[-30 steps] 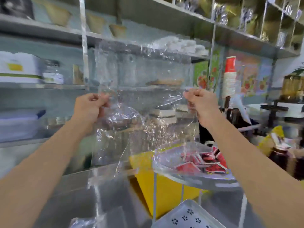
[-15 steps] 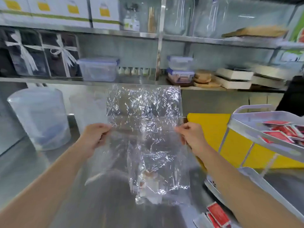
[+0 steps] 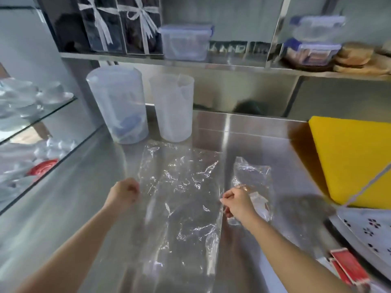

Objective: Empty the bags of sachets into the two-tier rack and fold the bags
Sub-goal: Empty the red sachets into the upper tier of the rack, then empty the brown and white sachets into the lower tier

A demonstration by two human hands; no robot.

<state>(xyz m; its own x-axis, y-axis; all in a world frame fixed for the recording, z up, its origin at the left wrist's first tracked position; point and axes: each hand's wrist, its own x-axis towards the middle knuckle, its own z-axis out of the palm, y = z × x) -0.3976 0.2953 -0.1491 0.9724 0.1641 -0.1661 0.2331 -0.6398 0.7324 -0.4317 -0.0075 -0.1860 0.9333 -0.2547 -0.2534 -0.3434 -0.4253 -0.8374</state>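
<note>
Red sachets at lower right, cut off by the frame edge and blurred. Clear crinkled plastic bag lies flat mid-frame on the shiny steel counter; left hand pinches its left edge, right hand pinches its right edge. A second crumpled bag sits just right, partly hidden by the right hand. Perforated white rack tray at right, cropped. Yellow board beyond; two frosted jugs upper centre-left under the shelf.

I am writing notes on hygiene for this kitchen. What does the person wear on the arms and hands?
Nothing that shows. The left hand and right hand are bare: no gloves, rings, watch or bracelet. Both forearms are uncovered as far as the picture's lower edge, so no sleeve is in view.
</note>
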